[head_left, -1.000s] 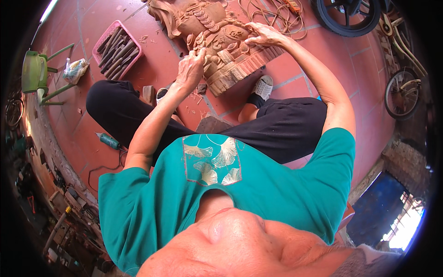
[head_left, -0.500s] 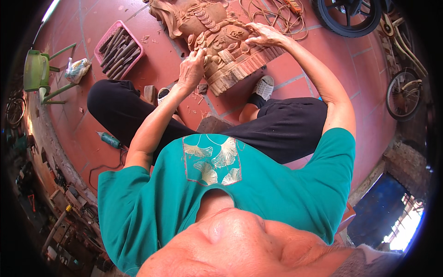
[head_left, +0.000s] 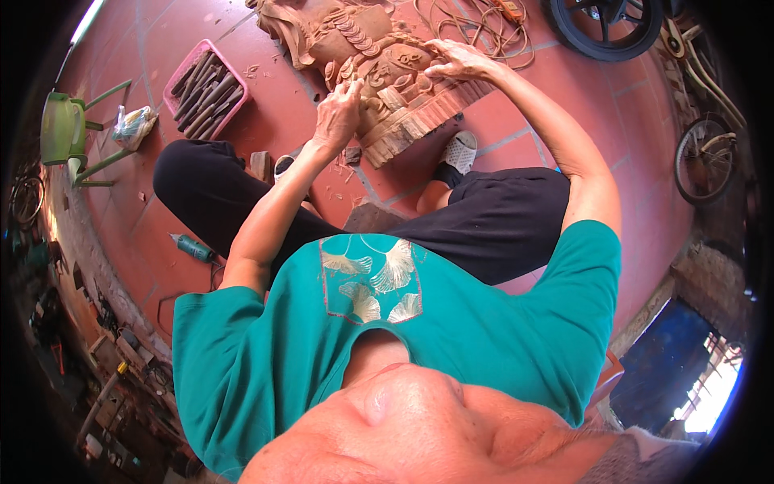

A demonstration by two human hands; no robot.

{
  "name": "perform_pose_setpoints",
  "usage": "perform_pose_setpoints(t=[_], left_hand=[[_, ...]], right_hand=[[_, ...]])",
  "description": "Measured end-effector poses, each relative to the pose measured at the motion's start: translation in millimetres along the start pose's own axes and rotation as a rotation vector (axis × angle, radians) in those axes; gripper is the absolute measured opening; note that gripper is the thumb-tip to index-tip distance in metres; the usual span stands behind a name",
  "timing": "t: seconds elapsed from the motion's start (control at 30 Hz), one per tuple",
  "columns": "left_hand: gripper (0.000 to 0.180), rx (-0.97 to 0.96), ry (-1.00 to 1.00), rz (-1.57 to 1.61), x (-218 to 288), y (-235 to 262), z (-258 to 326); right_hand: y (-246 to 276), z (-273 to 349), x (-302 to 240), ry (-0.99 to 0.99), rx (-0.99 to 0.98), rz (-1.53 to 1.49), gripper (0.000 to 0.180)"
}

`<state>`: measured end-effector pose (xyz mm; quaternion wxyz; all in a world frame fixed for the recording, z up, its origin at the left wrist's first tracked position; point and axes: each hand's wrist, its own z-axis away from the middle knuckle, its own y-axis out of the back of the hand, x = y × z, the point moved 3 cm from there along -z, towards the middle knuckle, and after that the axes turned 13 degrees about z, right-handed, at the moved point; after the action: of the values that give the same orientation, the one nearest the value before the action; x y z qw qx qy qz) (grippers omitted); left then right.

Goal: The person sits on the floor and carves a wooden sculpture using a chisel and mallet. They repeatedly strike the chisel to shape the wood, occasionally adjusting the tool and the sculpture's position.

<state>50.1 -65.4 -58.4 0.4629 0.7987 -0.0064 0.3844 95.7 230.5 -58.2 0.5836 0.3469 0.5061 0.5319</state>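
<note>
While the left hand (head_left: 337,114) touches the left side of a brown wooden carving (head_left: 391,68) at the top centre of the frame, its fingers are curled in, and I cannot tell whether they grip anything small. The right hand (head_left: 459,61), fingers extended and loosely spread, rests against the carving's right edge, clasping nothing. The carving lies on the red tiled floor (head_left: 629,133), just beyond the person's feet. Toward the upper left of the frame, a pink basket (head_left: 233,115) holds dark, slender tools (head_left: 201,93); left of it are a plastic bag (head_left: 134,127) and a green chair (head_left: 63,129). An orange cord (head_left: 493,34) lies coiled at the upper right, near a black wheel (head_left: 609,52).
</note>
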Motion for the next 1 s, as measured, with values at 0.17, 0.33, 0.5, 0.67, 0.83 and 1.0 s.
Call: perform_pose_setpoints(t=[0.17,0.33,0.5,0.67,0.83,1.0], left_hand=[[0.023,0.019,0.162,0.375,-11.5,-1.0,-23.0],[0.019,-0.017,0.224,0.456,2.8,14.2,-24.5],[0.023,-0.100,0.260,0.280,3.7,39.1,-15.4],[0.023,-0.154,0.224,0.110,2.4,36.8,-6.4],[0.018,-0.226,0.184,-0.101,19.5,34.3,-11.2],[0.016,-0.212,0.216,-0.057,12.1,21.1,-3.8]], right_hand=[[2.8,0.9,-1.9,0.007,0.019,-0.018,0.073],[5.5,4.3,-3.8,-0.017,0.012,-0.026,0.073],[5.0,3.8,-1.5,-0.035,0.014,-0.039,0.073],[5.5,0.2,-3.6,-0.042,0.003,-0.033,0.073],[3.5,2.4,-1.1,-0.045,0.028,-0.040,0.074],[5.6,3.2,-0.9,-0.046,0.015,-0.069,0.076]])
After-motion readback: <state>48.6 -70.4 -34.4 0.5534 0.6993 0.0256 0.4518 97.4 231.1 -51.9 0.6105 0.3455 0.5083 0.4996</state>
